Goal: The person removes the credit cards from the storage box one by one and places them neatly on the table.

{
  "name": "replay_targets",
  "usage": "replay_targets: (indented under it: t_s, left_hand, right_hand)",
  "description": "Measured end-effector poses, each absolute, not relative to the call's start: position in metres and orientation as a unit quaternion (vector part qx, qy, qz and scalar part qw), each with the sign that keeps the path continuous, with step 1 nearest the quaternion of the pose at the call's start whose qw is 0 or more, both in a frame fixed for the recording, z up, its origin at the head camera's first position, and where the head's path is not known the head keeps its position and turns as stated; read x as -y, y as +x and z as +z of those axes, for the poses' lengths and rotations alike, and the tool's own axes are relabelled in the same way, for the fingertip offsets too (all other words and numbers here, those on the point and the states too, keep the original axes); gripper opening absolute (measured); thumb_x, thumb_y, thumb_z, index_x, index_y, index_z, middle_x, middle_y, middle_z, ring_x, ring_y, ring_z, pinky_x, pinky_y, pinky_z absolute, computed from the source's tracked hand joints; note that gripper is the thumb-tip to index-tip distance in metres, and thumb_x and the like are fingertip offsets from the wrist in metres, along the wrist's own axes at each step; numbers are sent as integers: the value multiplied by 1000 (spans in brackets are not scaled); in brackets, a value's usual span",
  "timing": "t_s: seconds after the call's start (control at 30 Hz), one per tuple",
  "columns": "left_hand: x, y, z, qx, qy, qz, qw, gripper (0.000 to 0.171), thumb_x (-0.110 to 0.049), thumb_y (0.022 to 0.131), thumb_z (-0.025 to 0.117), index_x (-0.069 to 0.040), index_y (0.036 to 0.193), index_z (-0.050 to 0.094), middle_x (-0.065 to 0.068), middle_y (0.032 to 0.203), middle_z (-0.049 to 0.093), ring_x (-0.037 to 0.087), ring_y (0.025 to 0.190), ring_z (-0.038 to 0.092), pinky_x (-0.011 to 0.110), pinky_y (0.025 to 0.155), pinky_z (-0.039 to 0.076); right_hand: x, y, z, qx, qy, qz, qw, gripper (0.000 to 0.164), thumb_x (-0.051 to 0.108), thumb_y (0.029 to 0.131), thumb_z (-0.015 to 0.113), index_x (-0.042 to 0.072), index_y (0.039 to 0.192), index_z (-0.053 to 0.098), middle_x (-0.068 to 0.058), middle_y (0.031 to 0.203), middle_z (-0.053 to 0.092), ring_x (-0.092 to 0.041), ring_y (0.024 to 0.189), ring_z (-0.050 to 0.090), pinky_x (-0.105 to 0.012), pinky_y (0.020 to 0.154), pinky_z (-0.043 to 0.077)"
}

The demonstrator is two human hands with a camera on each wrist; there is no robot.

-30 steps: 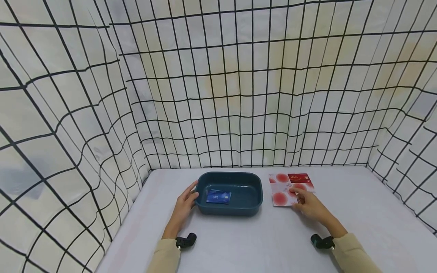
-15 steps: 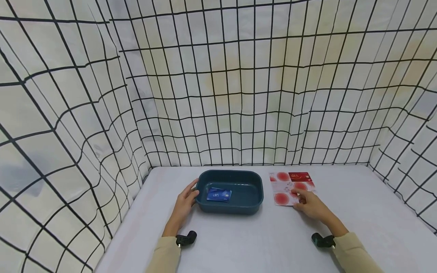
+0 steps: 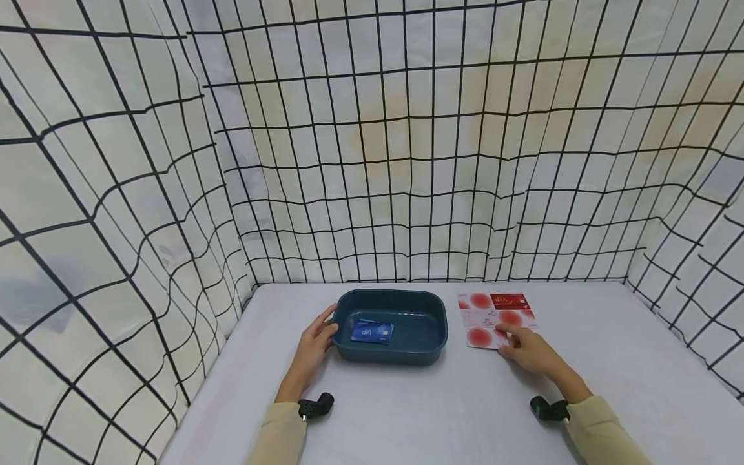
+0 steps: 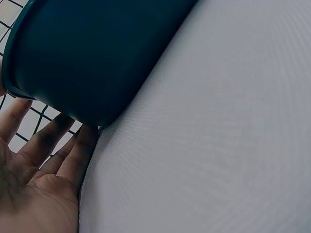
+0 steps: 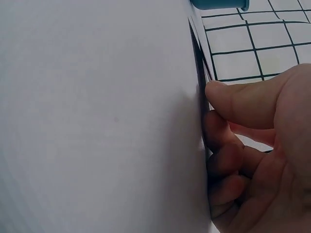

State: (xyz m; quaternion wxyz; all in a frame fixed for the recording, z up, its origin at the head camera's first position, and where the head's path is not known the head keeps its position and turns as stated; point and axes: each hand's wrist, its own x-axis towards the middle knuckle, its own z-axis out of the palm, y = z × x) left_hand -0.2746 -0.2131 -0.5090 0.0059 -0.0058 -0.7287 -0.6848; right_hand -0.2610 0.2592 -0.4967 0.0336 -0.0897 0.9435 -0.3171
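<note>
In the head view my left hand (image 3: 312,342) is at the left end of a dark teal plastic bin (image 3: 427,357). Its thumb touches the near corner of the rim; in the left wrist view the extended fingers (image 4: 77,158) lie against the bin's wall. Two or so overlapping blue VIP cards (image 3: 372,332) lie inside on the bottom. To the right of the bin is a white sheet with red circles (image 3: 480,337). A red VIP card (image 3: 509,301) lies at its far right corner. My right hand (image 3: 526,349) pinches the sheet's near right edge between thumb and fingers.
A white-covered table (image 3: 418,420) carries everything. A black wire grid (image 3: 430,155) with white cloth behind it encloses the table's back and sides. Each wrist wears a black camera band (image 3: 316,408).
The head view has tilted slightly, so everything sits a little higher in the picture. Both hands keep their places at the bin and at the sheet.
</note>
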Motion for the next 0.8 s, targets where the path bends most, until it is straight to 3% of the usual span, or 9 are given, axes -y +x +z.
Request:
replay_targets:
  t_s: [0.8]
  left_hand:
    - [214,-276,-510,730,-2,-684,2,47,-22,105,54,-32,151,49,12,158,47,28,144,49,48,117,44]
  right_hand:
    - [-257,-261,-496,-948,-84,-302,46,56,20,95,71,5,147,54,-4,76,50,-19,72,48,-28,60,41]
